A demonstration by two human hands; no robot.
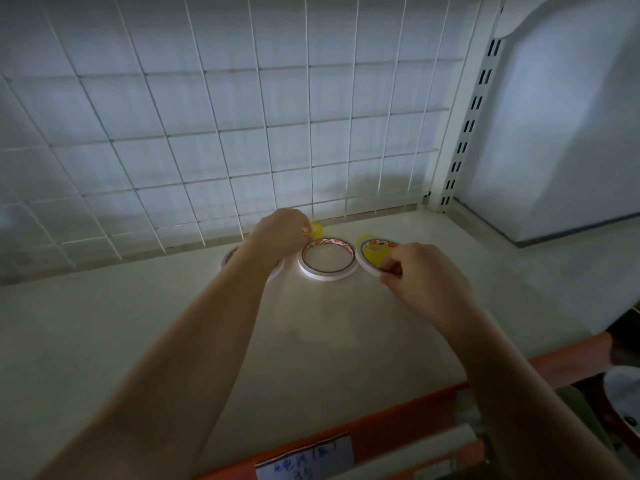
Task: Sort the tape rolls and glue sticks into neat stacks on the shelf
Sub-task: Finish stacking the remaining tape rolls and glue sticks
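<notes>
Paper label on shelf edge: blue handwriting, too blurred to read, perhaps ending in digits.
Tape roll top: orange-and-black print, illegible.

- Three flat white tape rolls show on the shelf: left tape roll, mostly hidden by a forearm; middle tape roll; right tape roll.
- Two yellow items, kind unclear: first yellow item, second yellow item.
- Two hands: left hand, right hand.
- One paper label.

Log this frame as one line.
left hand: pinches small yellow tape roll | right hand: grips white tape ring | middle white tape ring: flat on shelf
</notes>
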